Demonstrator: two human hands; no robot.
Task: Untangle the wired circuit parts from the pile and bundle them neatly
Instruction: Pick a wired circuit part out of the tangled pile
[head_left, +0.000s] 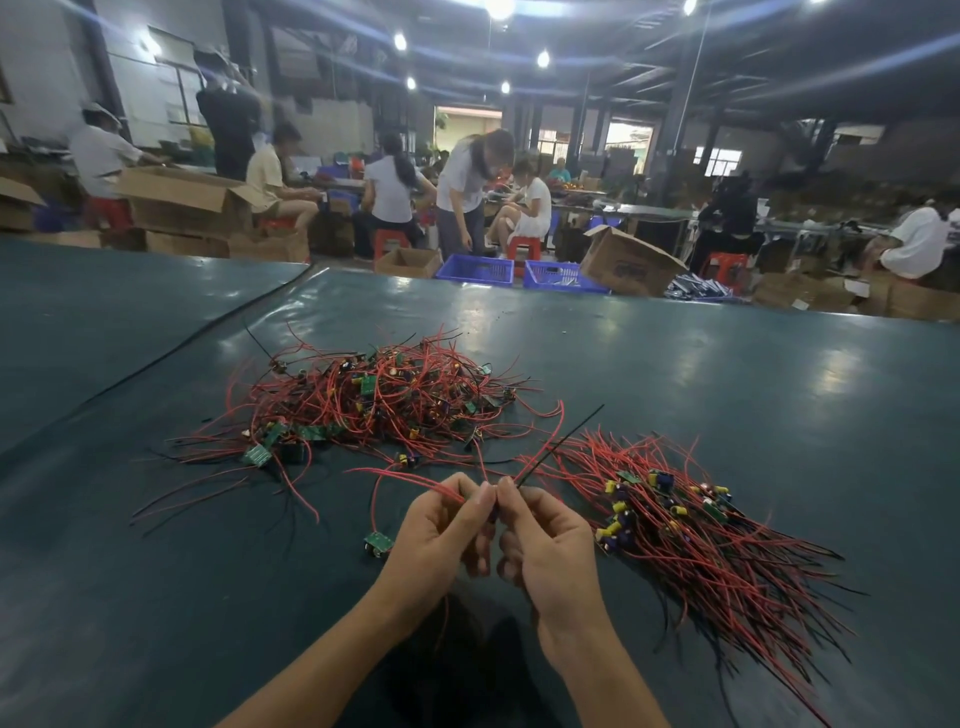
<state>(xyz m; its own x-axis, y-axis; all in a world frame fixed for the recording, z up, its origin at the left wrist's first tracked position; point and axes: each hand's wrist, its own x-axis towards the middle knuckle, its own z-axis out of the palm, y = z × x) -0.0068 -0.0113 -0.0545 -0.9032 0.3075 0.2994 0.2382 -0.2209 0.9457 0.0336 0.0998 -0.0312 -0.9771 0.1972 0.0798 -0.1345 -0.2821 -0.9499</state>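
Wired circuit parts are lying in two groups on a dark green table (727, 364). At centre, farther from the viewer, a tangled pile (374, 410) of red and black leads with small green boards is spreading loosely, its strands crossing in all directions. At near right, a sorted bundle (691, 530) is resting with its leads running roughly parallel: boards and yellow and blue components are gathering at its left end, and loose wire tips are fanning toward the near right. Between the two groups, both hands are working close together above the table, fingertips almost touching. The left hand (441, 535) is pinching a red wire (431, 488) between thumb and forefinger, its other fingers curling inward; the right hand (550, 551) is gripping a black wire (563, 442) that is rising straight toward the far right. Just left of the left hand, a small green board (378, 543) is sitting at table level — whether it is hanging from the held wire or lying free cannot be told. Beyond the far table edge, blue crates (475, 269) and a tilted cardboard box (631, 262) are standing on the floor, and seated people (389, 192) are working at other benches.
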